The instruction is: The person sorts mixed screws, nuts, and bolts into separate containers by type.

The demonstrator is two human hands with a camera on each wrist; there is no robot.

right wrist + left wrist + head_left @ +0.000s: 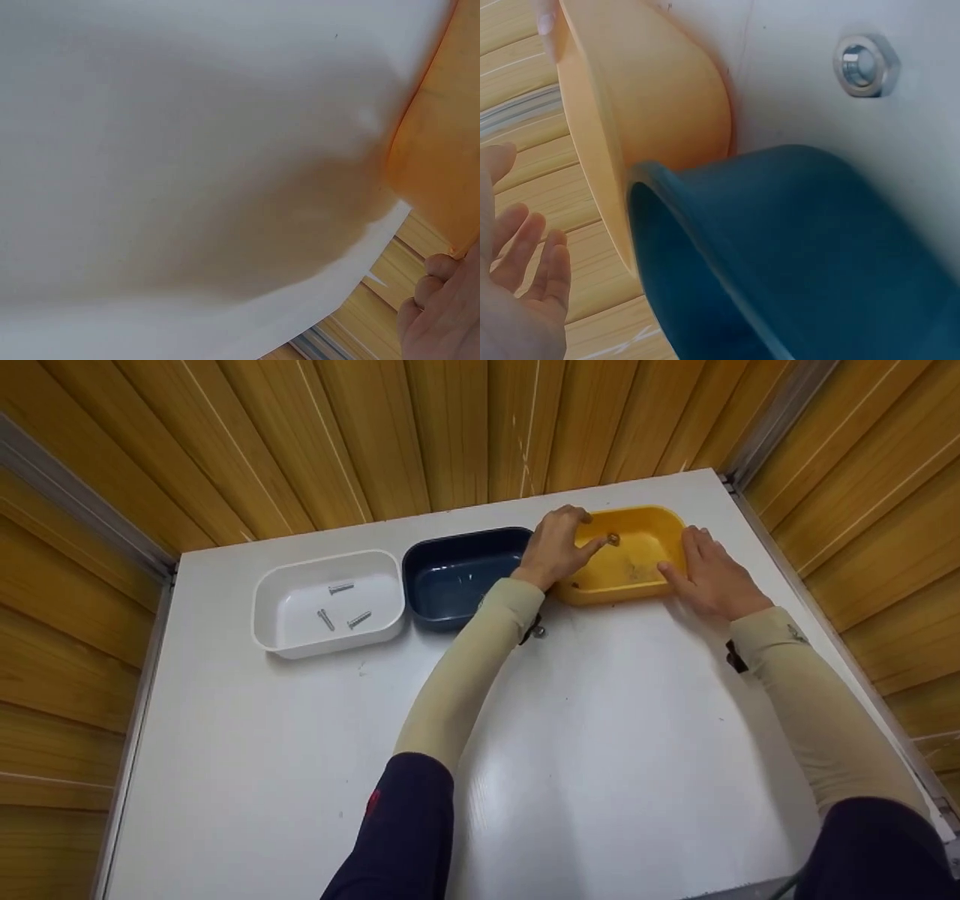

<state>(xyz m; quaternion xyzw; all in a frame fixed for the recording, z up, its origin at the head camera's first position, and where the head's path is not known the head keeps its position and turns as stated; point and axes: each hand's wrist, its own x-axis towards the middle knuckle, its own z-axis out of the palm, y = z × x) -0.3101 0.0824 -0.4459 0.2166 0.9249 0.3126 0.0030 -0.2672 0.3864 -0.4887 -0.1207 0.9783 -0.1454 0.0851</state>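
A yellow plastic box (637, 594) stands at the back right of the white table, with a nut (613, 539) inside. My left hand (555, 547) is over its left end, fingers loosely bent and spread from the thumb; the left wrist view shows nothing between the fingers of the left hand (525, 277). Against the box's right end rests my right hand (716, 577), fingers fairly straight along the outside and thumb toward the rim. In the right wrist view the right hand (446, 307) touches the yellow wall (442, 142), partly cut off.
A dark blue box (450, 622) adjoins the yellow one, partly behind my left arm. Left of it, a white box (330, 643) holds three bolts, one bolt (341, 588) farther back. A loose nut (866, 66) lies on the table (300, 780). Wood-look panels (450, 427) surround the table.
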